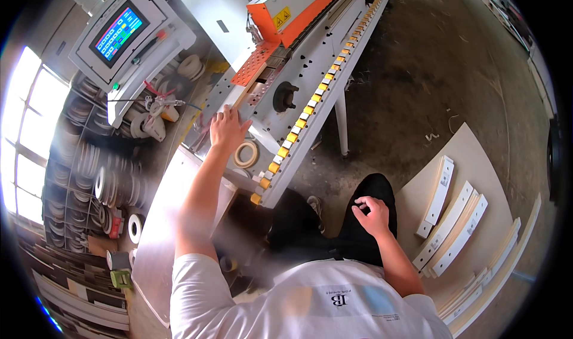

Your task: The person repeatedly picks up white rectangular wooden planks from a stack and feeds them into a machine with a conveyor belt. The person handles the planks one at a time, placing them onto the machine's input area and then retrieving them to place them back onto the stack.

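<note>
My left hand [228, 130] reaches to the near end of an edge-banding-type machine [298, 70], fingers stretched forward and thumb apart. Its fingertips rest at the end of a narrow light wooden strip [249, 89], which lies along the perforated orange plate [255, 63]. My right hand [373, 215] hangs above my right thigh, its fingers loosely bent and apart, holding nothing. A roll of tan edge tape [246, 154] lies just below my left wrist. To the right of that hand, a round black knob [285, 96] sits on the machine bed.
A rail of yellow and white rollers [308, 109] runs along the machine's right side. At right, a pale board [412, 186] carries several white curved pieces [459, 234]. A control panel [122, 31] stands at upper left, above shelves of tape rolls [80, 154]. A pale tabletop [164, 237] lies left.
</note>
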Tool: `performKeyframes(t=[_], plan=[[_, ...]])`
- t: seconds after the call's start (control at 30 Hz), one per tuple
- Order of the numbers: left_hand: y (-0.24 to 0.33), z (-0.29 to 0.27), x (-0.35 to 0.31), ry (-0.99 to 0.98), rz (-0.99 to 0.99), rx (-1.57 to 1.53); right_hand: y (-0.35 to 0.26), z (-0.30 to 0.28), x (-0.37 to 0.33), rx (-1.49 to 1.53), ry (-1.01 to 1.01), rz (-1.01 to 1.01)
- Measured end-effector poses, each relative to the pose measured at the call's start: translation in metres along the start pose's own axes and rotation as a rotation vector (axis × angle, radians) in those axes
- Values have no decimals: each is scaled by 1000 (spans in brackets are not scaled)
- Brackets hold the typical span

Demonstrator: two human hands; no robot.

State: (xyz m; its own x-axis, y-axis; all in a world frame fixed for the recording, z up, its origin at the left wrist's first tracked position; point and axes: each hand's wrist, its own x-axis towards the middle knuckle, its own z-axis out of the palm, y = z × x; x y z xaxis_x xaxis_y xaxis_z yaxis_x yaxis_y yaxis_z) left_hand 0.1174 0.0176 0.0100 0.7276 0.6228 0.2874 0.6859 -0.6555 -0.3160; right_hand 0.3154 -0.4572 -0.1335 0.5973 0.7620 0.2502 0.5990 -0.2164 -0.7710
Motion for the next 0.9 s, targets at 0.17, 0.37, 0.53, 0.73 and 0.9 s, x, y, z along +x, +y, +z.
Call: performKeyframes(t=[0.17, 0.37, 0.53, 0.73, 0.9], plan=[[32, -7, 49, -136, -54, -17, 2, -2, -1, 32, 7, 21], [58, 21, 111, 50, -35, 4, 2, -4, 1, 73, 19, 47], [54, 41, 114, 75, 4, 107, 2, -6, 2, 88, -25, 77], [33, 41, 75, 109, 129, -141, 4, -8, -2, 171, 134, 186], [-14, 50, 18, 238, 178, -303, 44, -47, -2, 48, 438, 420]])
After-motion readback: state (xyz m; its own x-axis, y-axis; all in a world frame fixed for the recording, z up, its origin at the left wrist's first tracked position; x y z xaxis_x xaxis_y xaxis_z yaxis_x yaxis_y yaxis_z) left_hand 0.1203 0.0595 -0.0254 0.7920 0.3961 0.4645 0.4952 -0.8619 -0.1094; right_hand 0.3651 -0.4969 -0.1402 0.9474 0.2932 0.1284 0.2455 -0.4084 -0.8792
